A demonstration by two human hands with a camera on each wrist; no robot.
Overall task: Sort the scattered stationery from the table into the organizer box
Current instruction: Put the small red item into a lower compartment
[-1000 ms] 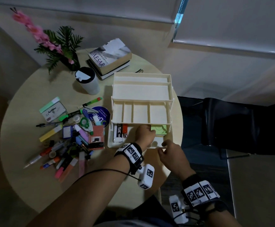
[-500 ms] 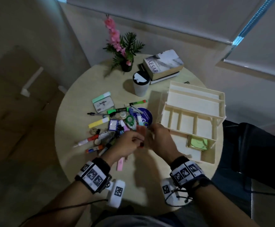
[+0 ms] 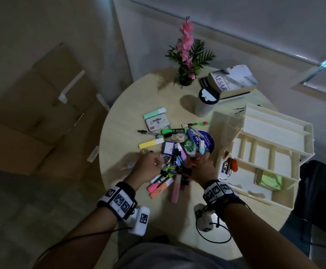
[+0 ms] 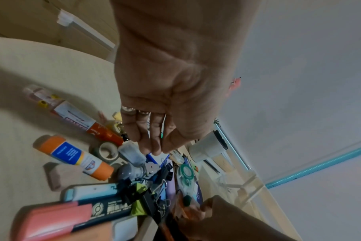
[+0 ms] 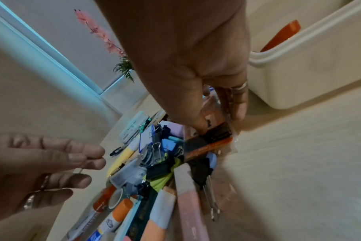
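The cream organizer box (image 3: pixel 274 131) stands on the right of the round table, with its bottom drawer pulled out. The drawer holds green sticky notes (image 3: pixel 268 181) and a staple pack (image 3: pixel 225 167). The scattered stationery pile (image 3: pixel 173 158) of highlighters, binder clips and tape lies mid-table. My right hand (image 3: pixel 199 158) (image 5: pixel 218 120) pinches a clear orange packet (image 5: pixel 214 143) at the pile's right edge, thumb on its black label. My left hand (image 3: pixel 162 162) (image 4: pixel 159 146) hovers over the pile's left side with straight fingers and holds nothing I can make out.
A lidded cup (image 3: pixel 206 101), stacked books (image 3: pixel 233 80) and a flower pot (image 3: pixel 187 55) stand at the back of the table. An Artline tin (image 3: pixel 157 122) lies behind the pile. Cardboard boxes (image 3: pixel 42 103) sit on the floor at left, and a dark chair (image 3: pixel 321 191) stands at right.
Both hands left the organizer drawer and moved left to the pile. The right hand took hold of the orange packet. My view swung left.
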